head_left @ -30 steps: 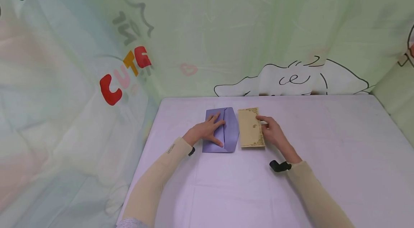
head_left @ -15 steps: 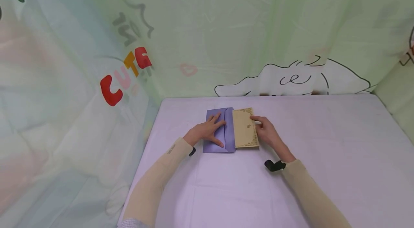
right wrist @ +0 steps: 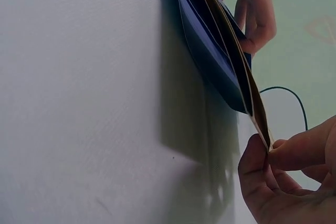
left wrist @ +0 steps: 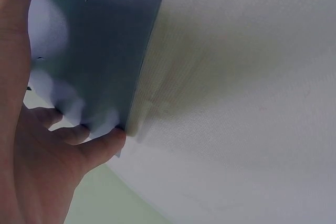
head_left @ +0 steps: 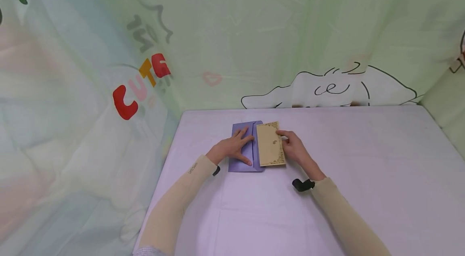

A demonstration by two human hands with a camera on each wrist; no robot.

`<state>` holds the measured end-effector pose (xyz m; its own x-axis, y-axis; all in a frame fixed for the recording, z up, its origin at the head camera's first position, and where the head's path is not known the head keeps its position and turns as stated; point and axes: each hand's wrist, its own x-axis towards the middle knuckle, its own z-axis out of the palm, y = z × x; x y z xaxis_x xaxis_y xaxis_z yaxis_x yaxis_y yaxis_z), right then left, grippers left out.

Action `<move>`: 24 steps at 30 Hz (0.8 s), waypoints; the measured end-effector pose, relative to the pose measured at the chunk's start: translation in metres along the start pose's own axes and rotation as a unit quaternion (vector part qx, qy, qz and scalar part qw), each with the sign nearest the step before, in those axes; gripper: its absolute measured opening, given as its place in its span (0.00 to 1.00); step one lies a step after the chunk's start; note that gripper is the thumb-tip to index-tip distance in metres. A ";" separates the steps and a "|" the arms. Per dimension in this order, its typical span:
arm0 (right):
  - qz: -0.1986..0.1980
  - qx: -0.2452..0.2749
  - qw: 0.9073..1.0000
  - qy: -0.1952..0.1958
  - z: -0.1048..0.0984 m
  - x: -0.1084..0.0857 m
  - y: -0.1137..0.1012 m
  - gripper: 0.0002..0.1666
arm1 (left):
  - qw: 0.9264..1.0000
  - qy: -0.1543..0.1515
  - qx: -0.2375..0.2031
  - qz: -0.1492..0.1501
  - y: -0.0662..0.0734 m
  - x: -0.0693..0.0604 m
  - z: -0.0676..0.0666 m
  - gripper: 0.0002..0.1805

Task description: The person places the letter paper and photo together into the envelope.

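Note:
A purple envelope (head_left: 257, 163) lies on the table with its flap side toward the right. My left hand (head_left: 234, 146) rests on it with fingers spread; in the left wrist view, fingertips (left wrist: 118, 137) touch the envelope (left wrist: 100, 40) near its edge. My right hand (head_left: 293, 147) pinches the right edge of a cream folded card (head_left: 268, 147) with brown corner ornaments. The card overlaps the envelope's flap, its left edge close to the pocket's mouth. In the right wrist view, thumb and finger hold the card's edges (right wrist: 257, 108); whether its far edge is inside the pocket, I cannot tell.
A pale lilac cloth covers the table (head_left: 345, 159). Behind it hangs a light green curtain (head_left: 232, 38) with printed drawings, and a printed sheet (head_left: 83, 147) hangs along the left side. Black wrist cameras (head_left: 303, 185) sit near the table surface.
My right hand has moved left with the card, from beside the envelope to over its flap. The left hand has stayed in place on the envelope.

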<state>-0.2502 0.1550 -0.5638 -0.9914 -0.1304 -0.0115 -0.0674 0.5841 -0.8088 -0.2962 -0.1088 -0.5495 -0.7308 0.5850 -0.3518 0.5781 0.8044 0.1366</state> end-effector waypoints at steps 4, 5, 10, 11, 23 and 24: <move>0.001 -0.004 1.000 -0.007 0.003 0.002 0.001 0.29 | 1.000 -0.001 -0.003 -0.004 0.001 -0.002 0.000 0.57; 0.001 -0.005 1.000 -0.008 0.004 0.002 0.001 0.29 | 1.000 0.000 -0.004 -0.004 0.001 -0.002 -0.001 0.57; -0.004 -0.008 1.000 -0.006 0.008 0.004 0.001 0.29 | 1.000 0.002 -0.009 -0.005 0.002 -0.004 -0.001 0.56; -0.006 -0.010 1.000 -0.005 0.009 0.004 0.000 0.29 | 1.000 0.003 -0.008 -0.004 0.002 -0.004 -0.001 0.56; -0.019 -0.011 1.000 -0.008 0.018 0.008 -0.007 0.29 | 1.000 0.007 -0.011 0.005 0.001 -0.005 -0.005 0.57; -0.020 -0.011 1.000 -0.008 0.019 0.009 -0.008 0.29 | 1.000 0.007 -0.010 0.006 0.001 -0.005 -0.005 0.57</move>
<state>-0.2561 0.1345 -0.5687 -0.9859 -0.1671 0.0114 -0.1102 0.5961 -0.7953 -0.2939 -0.1106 -0.5429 -0.7296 0.5951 -0.3369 0.5790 0.7997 0.1587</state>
